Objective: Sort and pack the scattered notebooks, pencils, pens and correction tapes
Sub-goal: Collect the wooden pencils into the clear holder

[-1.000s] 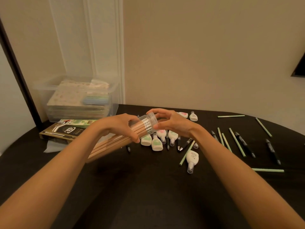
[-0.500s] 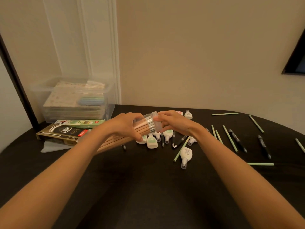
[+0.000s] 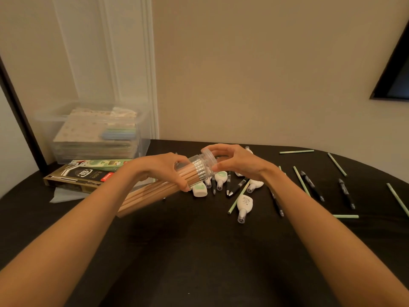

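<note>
My left hand (image 3: 164,170) grips a clear plastic tube (image 3: 194,168) packed with wooden pencils (image 3: 150,192), held tilted above the dark table. My right hand (image 3: 240,161) pinches the tube's clear cap (image 3: 209,155) at its upper end. Behind and below the hands lie several white and green correction tapes (image 3: 244,203), black pens (image 3: 312,185) and pale green pencils (image 3: 299,180), scattered over the table's right half. Notebooks (image 3: 95,127) are stacked in a clear bin at the back left.
The clear bin (image 3: 141,140) stands against the wall at the table's (image 3: 199,251) back left corner. Two flat boxes (image 3: 81,176) and a pale sheet (image 3: 64,194) lie in front of it. A dark frame (image 3: 396,69) hangs on the wall at right.
The camera has shifted a little, so the scene sits lower left. Both hands have kept hold of the tube and cap, with the right fingers turning slightly around the cap.
</note>
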`<action>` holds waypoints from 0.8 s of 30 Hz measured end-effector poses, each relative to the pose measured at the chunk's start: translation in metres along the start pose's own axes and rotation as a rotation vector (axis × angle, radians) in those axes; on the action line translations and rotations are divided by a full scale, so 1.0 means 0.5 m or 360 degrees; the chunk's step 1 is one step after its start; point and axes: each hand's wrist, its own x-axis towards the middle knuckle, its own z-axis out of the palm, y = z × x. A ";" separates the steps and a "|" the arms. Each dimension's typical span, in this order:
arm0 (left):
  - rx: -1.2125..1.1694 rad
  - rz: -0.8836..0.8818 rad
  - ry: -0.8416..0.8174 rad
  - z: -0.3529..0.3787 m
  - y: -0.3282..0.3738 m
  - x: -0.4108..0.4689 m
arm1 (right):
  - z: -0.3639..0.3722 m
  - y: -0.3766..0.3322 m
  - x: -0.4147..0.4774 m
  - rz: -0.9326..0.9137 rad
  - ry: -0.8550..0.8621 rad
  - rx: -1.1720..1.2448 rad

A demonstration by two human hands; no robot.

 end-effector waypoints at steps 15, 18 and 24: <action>-0.0002 0.0046 0.0044 0.004 0.010 0.002 | 0.009 0.003 0.010 0.0136 0.0078 -0.0112; 0.0022 0.0049 0.0110 0.009 0.017 0.004 | 0.027 -0.007 0.010 0.0274 0.0183 -0.0093; 0.0085 0.0016 0.0236 0.015 0.029 0.009 | 0.036 -0.021 0.020 0.0665 0.0260 -0.0485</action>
